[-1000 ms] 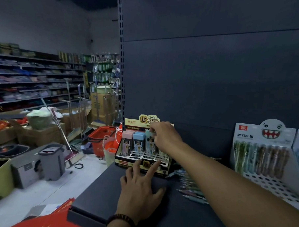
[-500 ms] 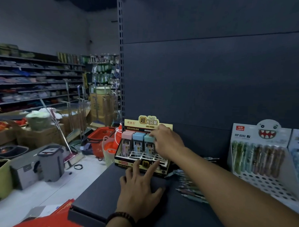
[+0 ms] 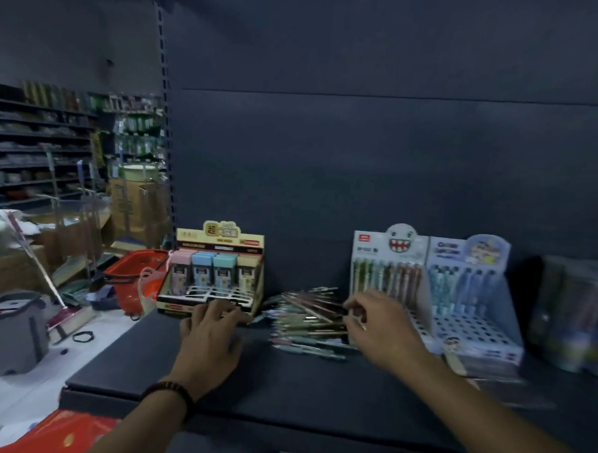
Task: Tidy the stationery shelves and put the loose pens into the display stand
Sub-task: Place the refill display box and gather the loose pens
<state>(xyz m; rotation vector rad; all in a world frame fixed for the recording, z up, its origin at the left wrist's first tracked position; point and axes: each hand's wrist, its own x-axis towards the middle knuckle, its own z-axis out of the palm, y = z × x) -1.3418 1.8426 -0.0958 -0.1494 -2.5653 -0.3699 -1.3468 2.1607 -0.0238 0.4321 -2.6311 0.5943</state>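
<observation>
One dark shelf (image 3: 284, 373) carries a yellow box (image 3: 218, 246) and a white display stand (image 3: 388, 264), with loose pens (image 3: 307, 319) heaped between them. Left hand (image 3: 210, 342) lies flat, straight fingers (image 3: 218, 308) touching the yellow box. Right hand (image 3: 378, 329) curls over the heap; blur hides whether it holds a pen.

Right hand (image 3: 378, 329) at loose pens (image 3: 307, 315), left hand (image 3: 210, 339) against yellow box (image 3: 216, 274)

Dark shelf (image 3: 284, 379), left to right: yellow display box (image 3: 216, 281), heap of loose pens (image 3: 307, 317) just beside it, monster-face pen stand (image 3: 388, 264) touching a blue pen stand (image 3: 472, 302), blurred packs (image 3: 574, 313) far right.
</observation>
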